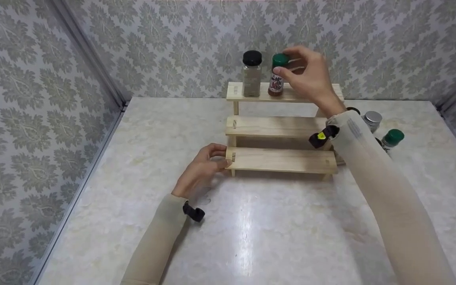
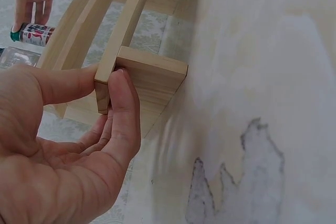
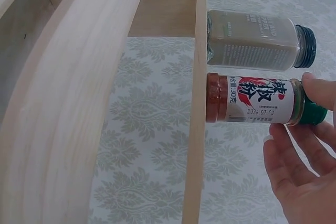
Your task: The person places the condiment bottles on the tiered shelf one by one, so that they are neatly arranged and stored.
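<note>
A three-tier wooden shelf rack (image 1: 279, 160) stands on the table. With thumb and fingers, my left hand (image 1: 202, 166) pinches the left end of its lowest board, as the left wrist view shows close up. At the top tier my right hand (image 1: 309, 75) holds a small chili powder jar (image 3: 257, 99) by its green cap (image 1: 280, 59); the jar's base is right at the board. Just left of it on that tier stands a taller glass spice jar (image 1: 252, 77) with a black lid and greyish powder inside.
Behind my right forearm, right of the rack, more spice jars stand on the table: one with a silver lid (image 1: 372, 118), one with a green cap (image 1: 393, 137), others partly hidden. Patterned wall panels (image 1: 184, 47) enclose the table's back and sides.
</note>
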Motion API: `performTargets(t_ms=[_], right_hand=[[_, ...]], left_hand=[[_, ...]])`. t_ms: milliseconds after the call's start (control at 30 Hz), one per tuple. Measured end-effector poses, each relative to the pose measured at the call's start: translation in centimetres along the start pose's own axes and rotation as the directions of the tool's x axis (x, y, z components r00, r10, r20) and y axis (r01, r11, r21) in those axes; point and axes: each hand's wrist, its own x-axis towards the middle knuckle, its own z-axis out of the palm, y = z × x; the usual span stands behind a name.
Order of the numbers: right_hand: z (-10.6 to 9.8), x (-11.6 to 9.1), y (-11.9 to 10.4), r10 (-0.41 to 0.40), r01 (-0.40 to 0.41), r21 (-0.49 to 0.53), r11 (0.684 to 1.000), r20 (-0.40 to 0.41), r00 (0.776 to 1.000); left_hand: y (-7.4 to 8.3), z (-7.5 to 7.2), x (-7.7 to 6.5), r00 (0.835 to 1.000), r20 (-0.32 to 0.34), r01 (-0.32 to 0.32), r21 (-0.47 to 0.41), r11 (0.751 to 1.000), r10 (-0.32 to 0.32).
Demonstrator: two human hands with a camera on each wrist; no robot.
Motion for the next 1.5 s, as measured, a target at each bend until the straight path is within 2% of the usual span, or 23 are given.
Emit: performTargets(t_ms=[267, 433, 700, 1067, 1233, 1500], right_hand=[[-1.1, -0.7, -0.3, 0.028, -0.028, -0.010, 1.000, 0.018, 0.999], [-2.3, -1.5, -0.5, -0.009, 0.010, -0.035, 0.999, 0.009, 1.000], [-5.6, -3.7, 0.0, -0.045, 0.044, -0.118, 0.992, -0.008, 0.999], [-11.6, -7.3, 2.7, -0.032, 0.020, -0.199, 0.980, -0.059, 0.998], [-14.1, -8.9, 4.3, 0.002, -0.021, -0.203, 0.979, -0.093, 0.996], [-16.9, -11.7, 7.5, 0.045, -0.063, -0.176, 0.982, -0.103, 0.994]], left_hand=[[0.0, 0.3, 0.1, 1.000, -0.006, 0.023, -0.022, 0.999, -0.023], [0.1, 0.1, 0.3, 1.000, 0.007, 0.006, 0.001, 1.000, -0.006], [-0.1, -0.1, 0.5, 1.000, 0.003, -0.001, 0.026, 1.000, 0.001], [0.1, -0.2, 0.6, 1.000, 0.006, 0.004, 0.021, 1.000, -0.004], [0.0, -0.2, 0.6, 1.000, 0.013, 0.009, 0.000, 1.000, -0.009], [0.1, -0.2, 0.5, 1.000, 0.019, 0.010, 0.060, 0.998, -0.011]])
